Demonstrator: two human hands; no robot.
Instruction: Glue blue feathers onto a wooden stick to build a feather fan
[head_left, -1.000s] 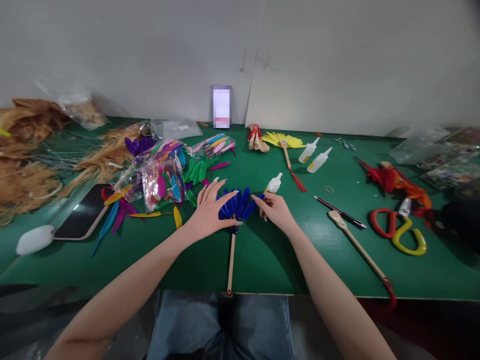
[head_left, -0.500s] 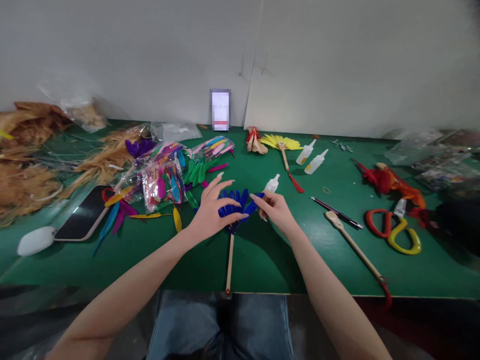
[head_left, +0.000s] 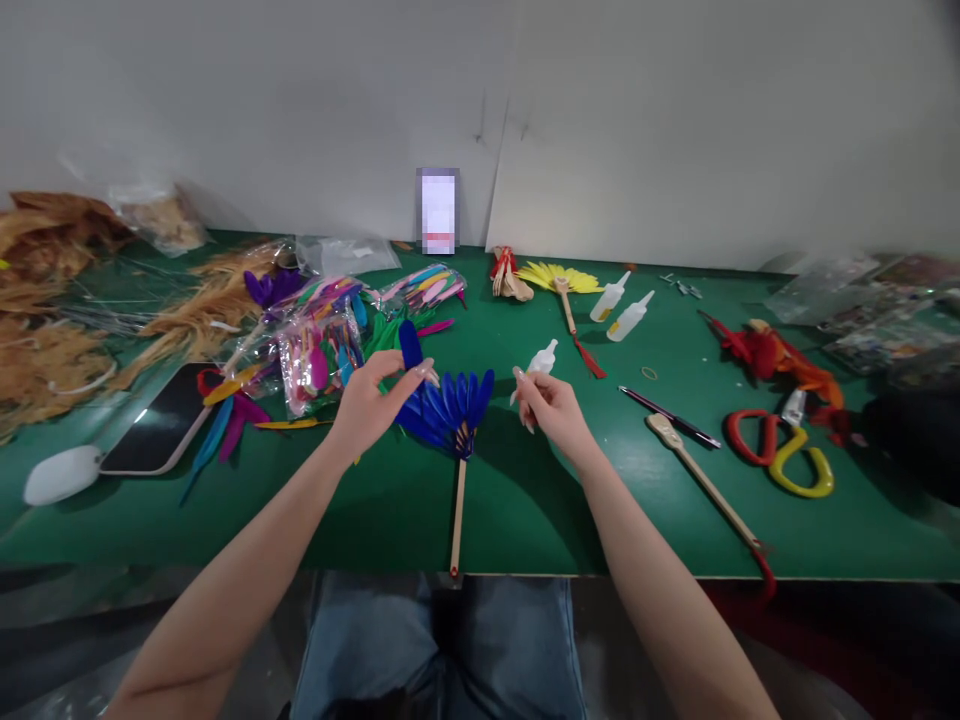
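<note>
A fan of blue feathers [head_left: 455,402] on a pale wooden stick [head_left: 457,515] lies in front of me, the stick's end at the table's front edge. My left hand [head_left: 382,400], over the fan's left side, pinches one blue feather [head_left: 410,345] upright between thumb and fingers. To the right of the fan, my right hand [head_left: 551,410] is raised with its fingers curled together, and nothing shows in them. Just behind that hand is a white glue bottle [head_left: 542,357], its lower part hidden.
Bagged coloured feathers [head_left: 307,365], a phone [head_left: 161,425] and a white case [head_left: 64,475] are on the left. A yellow feather fan [head_left: 561,280] and two glue bottles [head_left: 628,318] stand farther back. Rightward are a pen [head_left: 671,417], a bare fan stick [head_left: 709,485] and scissors [head_left: 802,465].
My left hand has moved left and up off the fan with a blue feather. My right hand has drawn slightly away and no longer shows the blue feather it held.
</note>
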